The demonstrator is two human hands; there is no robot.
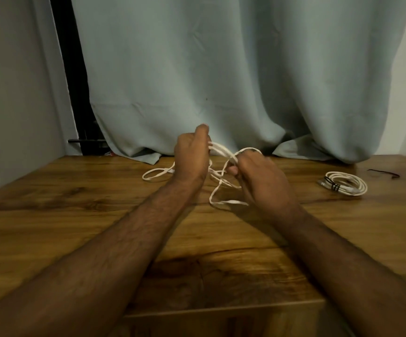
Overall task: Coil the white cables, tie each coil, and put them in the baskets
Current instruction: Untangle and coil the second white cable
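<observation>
left hand point(191, 154): raised above the table, fingers curled round several strands of the cable, thumb up on top.
right hand point(258, 176): just beside the left, a little lower, fingers curled and pinching the same strands where they arch over from the left hand.
cable point(221, 152): white, loose and not yet coiled; a short bundle spans between the two hands, one loop rises over the right hand's knuckles, other loops hang down onto the table below and between the wrists, and one long loop lies flat out to the left of the left hand.
coil point(346, 184): a second white cable, already wound into a flat oval and bound with a dark tie at its near left side; it lies on the table well to the right of the hands.
dark strip point(384, 173): thin, lying on the table beyond the coil, near the right edge; cannot tell what it is.
table point(75, 215): glossy brown wood grain.
curtain point(221, 69): pale grey-green, hanging behind, its hem resting on the table's far edge.
</observation>
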